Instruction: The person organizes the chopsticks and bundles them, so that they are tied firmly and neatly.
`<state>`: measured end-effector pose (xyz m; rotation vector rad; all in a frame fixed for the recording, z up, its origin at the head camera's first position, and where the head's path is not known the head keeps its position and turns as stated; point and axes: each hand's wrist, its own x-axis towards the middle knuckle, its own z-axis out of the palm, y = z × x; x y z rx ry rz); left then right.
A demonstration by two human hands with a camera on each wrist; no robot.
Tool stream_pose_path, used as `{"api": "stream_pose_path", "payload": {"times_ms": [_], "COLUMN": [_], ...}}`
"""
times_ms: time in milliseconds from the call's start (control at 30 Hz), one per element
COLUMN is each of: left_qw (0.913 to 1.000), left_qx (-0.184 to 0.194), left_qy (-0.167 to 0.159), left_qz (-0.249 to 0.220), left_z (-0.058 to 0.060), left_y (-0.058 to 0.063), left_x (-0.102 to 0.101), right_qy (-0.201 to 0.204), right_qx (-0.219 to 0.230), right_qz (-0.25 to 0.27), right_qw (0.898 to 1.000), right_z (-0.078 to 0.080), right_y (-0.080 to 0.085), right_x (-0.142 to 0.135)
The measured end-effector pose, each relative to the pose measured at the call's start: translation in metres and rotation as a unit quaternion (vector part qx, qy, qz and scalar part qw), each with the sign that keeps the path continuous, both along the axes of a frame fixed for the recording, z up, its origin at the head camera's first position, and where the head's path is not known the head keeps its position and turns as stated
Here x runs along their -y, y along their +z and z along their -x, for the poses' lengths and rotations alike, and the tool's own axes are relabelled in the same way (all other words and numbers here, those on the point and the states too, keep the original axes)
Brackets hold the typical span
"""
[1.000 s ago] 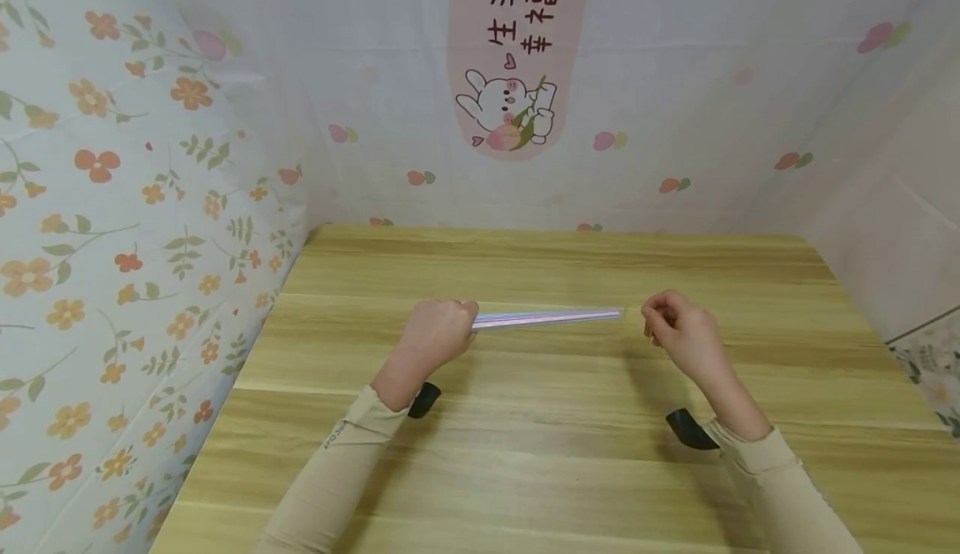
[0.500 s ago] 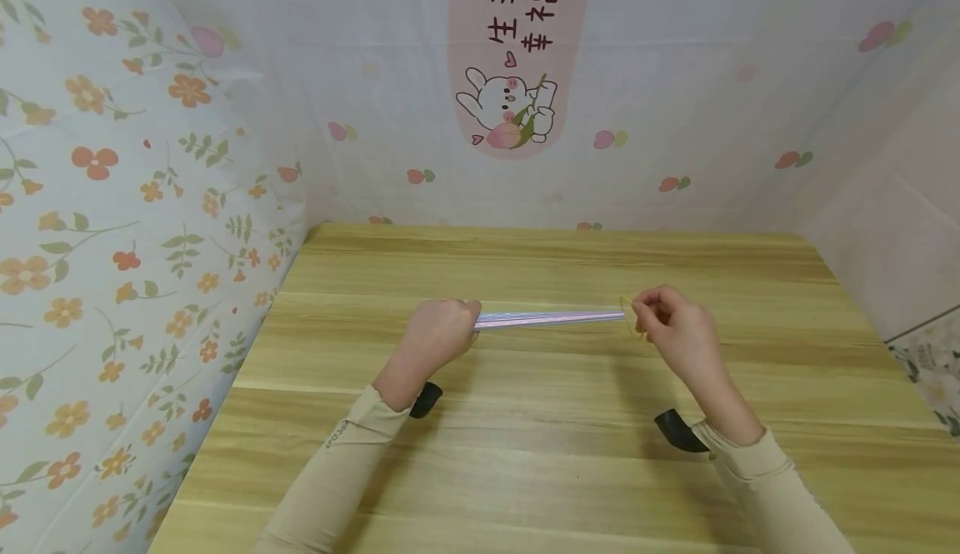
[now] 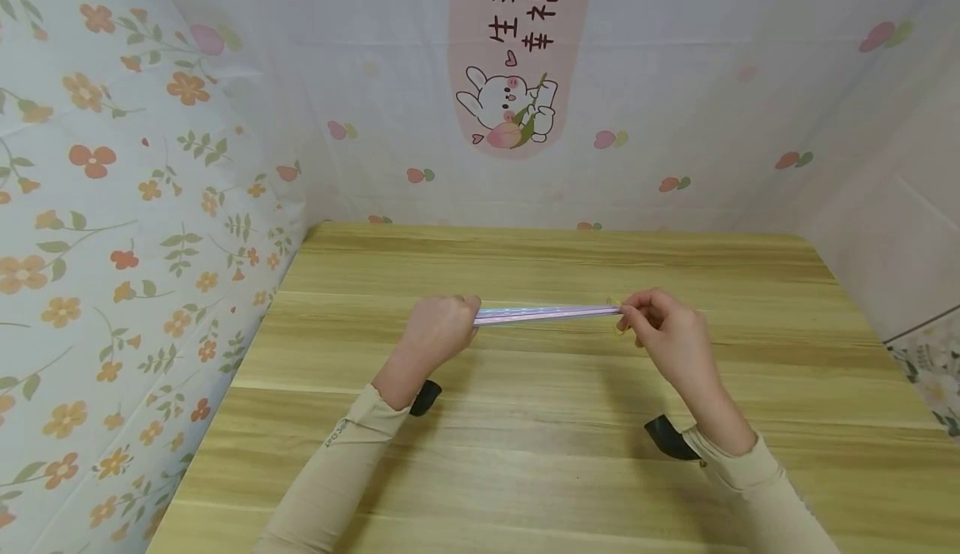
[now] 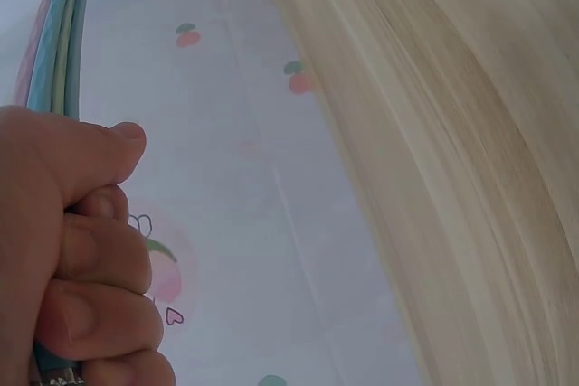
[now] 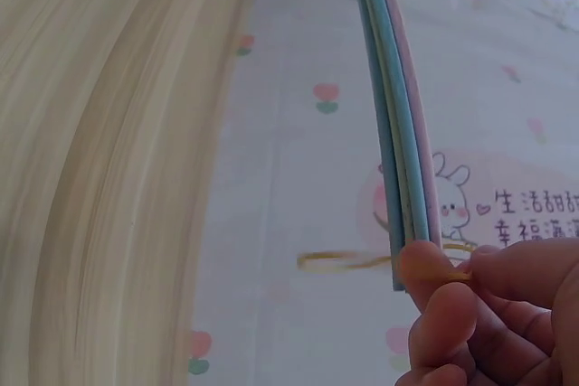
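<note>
A bundle of slim pastel pencils (image 3: pixel 547 314), blue, green and pink, is held level above the table. My left hand (image 3: pixel 441 325) grips its left end in a fist. In the left wrist view, a crimped metal ferrule (image 4: pixel 59 379) shows below the curled fingers of that hand. Thumb and forefinger of my right hand (image 3: pixel 671 329) pinch a thin yellow rubber band (image 5: pixel 348 261) at the bundle's right end. The band shows on both sides of the pencil ends; whether it fully encircles them I cannot tell.
Beneath both hands lies a wood-grain table (image 3: pixel 525 454). A white printed cloth (image 3: pixel 375 79) hangs behind it, and a floral cloth (image 3: pixel 135 287) hangs on the left. Black wrist mounts (image 3: pixel 670 439) stick out under the cuffs.
My right hand has moved left, bringing the rubber band from beyond the pencil ends onto them. The left hand and the bundle have stayed nearly still.
</note>
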<state>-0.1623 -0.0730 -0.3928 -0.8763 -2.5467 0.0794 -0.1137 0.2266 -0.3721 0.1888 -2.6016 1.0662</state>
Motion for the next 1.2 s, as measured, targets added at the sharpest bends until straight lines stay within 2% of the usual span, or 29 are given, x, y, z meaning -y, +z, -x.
{"api": "stream_pose_path", "payload": {"times_ms": [500,767,1033,1200], "left_qw": [0.9999,0.9998,0.9997,0.9994], "left_qx": [0.013,0.007,0.001,-0.01], "left_qy": [0.0,0.016,0.006,-0.005], "left_qz": [0.001,0.0,-0.023,-0.034], "left_z": [0.002,0.002,0.002,0.001], "left_y": [0.003,0.007,0.009,0.01], "left_x": [-0.004,0.0,0.004,0.004], "right_qy": [0.024,0.026,0.018,0.015], "right_qx": [0.045,0.076,0.135,0.16], "right_qz": [0.043,0.071,0.145,0.148], "right_qw": [0.998,0.994,0.98,0.976], "right_z": [-0.006,-0.01,-0.01,-0.008], "right_y": [0.002,-0.006,-0.014,-0.016], "right_x": [0.021,0.023,0.015,0.011]}}
